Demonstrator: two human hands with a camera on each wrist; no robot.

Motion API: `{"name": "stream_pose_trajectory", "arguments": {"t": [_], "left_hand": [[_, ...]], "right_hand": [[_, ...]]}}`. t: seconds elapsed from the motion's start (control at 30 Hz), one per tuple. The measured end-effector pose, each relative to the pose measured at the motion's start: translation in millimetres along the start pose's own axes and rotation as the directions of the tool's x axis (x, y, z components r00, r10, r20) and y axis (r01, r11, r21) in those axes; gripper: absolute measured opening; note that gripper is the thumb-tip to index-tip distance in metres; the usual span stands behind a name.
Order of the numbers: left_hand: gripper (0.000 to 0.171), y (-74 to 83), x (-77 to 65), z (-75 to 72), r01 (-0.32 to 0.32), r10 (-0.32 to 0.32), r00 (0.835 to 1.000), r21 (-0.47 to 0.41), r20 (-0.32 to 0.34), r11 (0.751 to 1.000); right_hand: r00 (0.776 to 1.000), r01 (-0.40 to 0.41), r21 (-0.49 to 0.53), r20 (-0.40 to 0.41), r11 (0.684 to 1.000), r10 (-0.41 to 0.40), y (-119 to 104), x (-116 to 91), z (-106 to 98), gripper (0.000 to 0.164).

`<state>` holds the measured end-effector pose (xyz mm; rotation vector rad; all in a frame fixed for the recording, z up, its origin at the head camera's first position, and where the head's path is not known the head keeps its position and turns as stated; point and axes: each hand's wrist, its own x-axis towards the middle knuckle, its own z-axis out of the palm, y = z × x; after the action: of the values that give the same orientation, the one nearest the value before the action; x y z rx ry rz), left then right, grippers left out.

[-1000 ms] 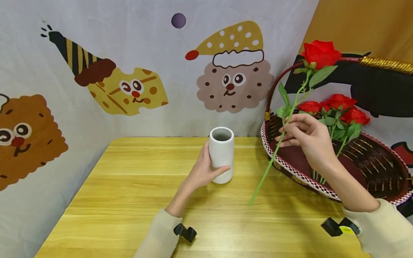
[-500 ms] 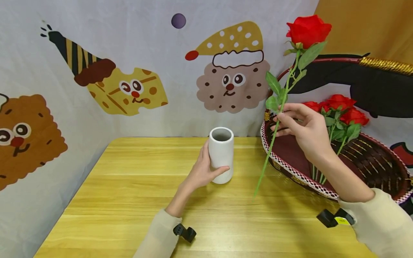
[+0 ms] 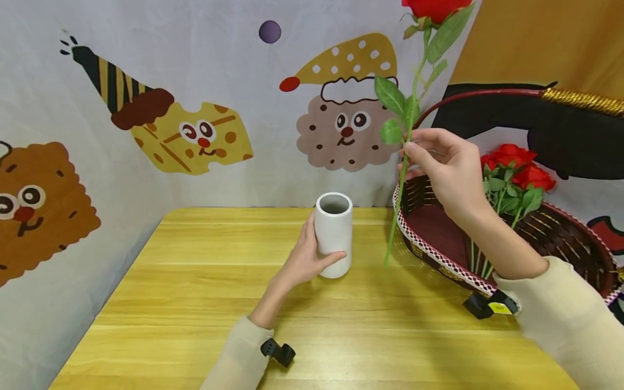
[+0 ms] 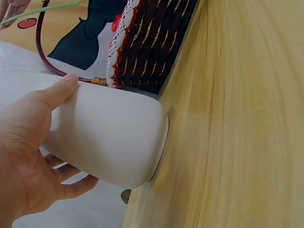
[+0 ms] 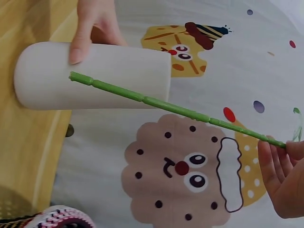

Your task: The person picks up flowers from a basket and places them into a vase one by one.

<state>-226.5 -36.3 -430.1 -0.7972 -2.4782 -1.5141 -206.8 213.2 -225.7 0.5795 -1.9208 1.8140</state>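
Your left sleeve [image 3: 241, 352], right sleeve [image 3: 560, 319]: plain cream. Your left wrist camera [image 3: 285, 354]: black, blocky. Your right wrist camera [image 3: 478, 306]: black, blocky, yellow label [image 3: 500, 308].

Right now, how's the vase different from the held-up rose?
The vase is white; the rose is red and green. The vase is wide; the rose has a thin stem. The vase stands upright on the table; the rose leans in the air. Both are held, by left grip and right grip.

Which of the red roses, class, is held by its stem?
The lone rose pinched in the right grip: its bloom runs past the head view's top edge, while the other roses cluster in the basket.
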Motion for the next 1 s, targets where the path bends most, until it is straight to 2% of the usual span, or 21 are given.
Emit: {"name": "stream_pose_trajectory", "arguments": {"t": [0.23, 0.53, 1.0], "left_hand": [[0.115, -0.2, 0.0, -0.7, -0.003, 0.003, 1.0, -0.005, 0.006, 1.0], [0.113, -1.6, -0.4, -0.1, -0.027, 0.027, 1.0, -0.023, -0.005, 0.999], [0.106, -1.3, 0.0, -2.5, -0.01, 0.01, 1.0, -0.079, 0.006, 0.997]], "right_hand": [[0.999, 0.034, 0.01, -0.018, 0.999, -0.034, -11.2, 15.0, 11.0, 0.012], [0.998, 0.033, -0.054, -0.053, 0.998, -0.036, -17.4, 27.3, 18.7, 0.015], [0.994, 0.069, 0.042, -0.086, 0.997, -0.065, -32.8, 53.1, 47.2, 0.006]]}}
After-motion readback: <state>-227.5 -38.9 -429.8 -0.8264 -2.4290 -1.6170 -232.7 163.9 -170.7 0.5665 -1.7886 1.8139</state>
